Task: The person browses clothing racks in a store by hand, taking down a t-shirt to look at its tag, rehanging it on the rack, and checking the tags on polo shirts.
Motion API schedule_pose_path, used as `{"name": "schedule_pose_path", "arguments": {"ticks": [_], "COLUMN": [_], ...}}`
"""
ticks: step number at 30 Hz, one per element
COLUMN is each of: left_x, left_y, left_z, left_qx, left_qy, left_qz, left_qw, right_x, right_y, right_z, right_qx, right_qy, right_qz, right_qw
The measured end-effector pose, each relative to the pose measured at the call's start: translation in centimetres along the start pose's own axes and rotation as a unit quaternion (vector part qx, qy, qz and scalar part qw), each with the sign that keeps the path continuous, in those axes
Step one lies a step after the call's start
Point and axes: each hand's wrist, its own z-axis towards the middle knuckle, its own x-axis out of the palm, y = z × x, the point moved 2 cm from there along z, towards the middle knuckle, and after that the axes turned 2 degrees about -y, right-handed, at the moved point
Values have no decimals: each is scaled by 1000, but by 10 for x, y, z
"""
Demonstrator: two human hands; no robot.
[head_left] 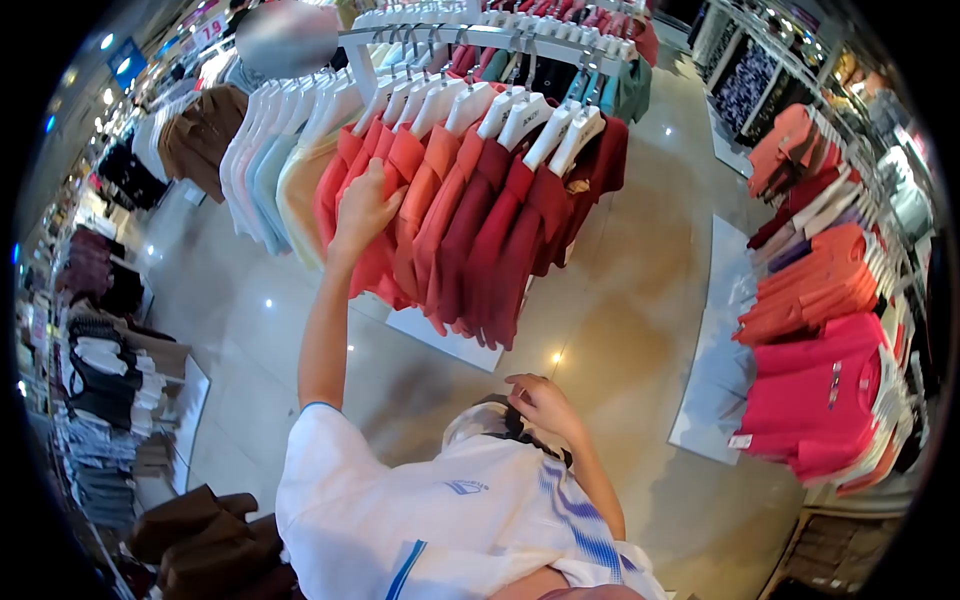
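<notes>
My left hand [368,208] reaches out to a rail of shirts, its thumb up and its fingers closed at the edge of a coral shirt [403,155]. Part of those fingers is hidden among the fabric. Orange, red and dark red shirts [480,220] hang beside it on white hangers [525,118]. My right hand [548,408] is held at my waist, fingers loosely bent and partly apart, with nothing visible in them. Just under it are a black strap [517,425] and a pale bag-like item [472,425], partly covered by my white shirt.
A metal rail [450,38] carries the hangers over a white base [450,340]. Pale blue and cream tops [275,180] hang farther left. At right, pink and orange shirts [815,385] hang above a white platform [705,350]. Brown garments [205,535] are low at left.
</notes>
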Motion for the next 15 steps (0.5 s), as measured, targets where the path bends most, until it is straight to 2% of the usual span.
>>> {"name": "schedule_pose_path", "arguments": {"ticks": [2,4,11,13,14,15], "left_x": [2,7,3,-2,-3,-3], "left_y": [3,9,0,1,3,3], "left_z": [6,11,14,14,15,18], "left_qx": [-44,-22,-59,-12,-21,-5], "left_qy": [10,9,-8,-35,-36,-34], "left_qz": [13,17,15,-32,-25,-76], "left_qw": [999,1000,998,999,999,996], "right_x": [-28,-57,-140,-149,-151,-152], "right_y": [-11,-18,-44,-49,-52,-54], "right_z": [9,19,69,84,90,95], "right_qx": [8,15,-31,-36,-32,-28], "right_qy": [18,35,86,105,113,121], "right_qz": [-10,-22,-65,-66,-64,-61], "right_qw": [1000,999,994,992,991,990]}}
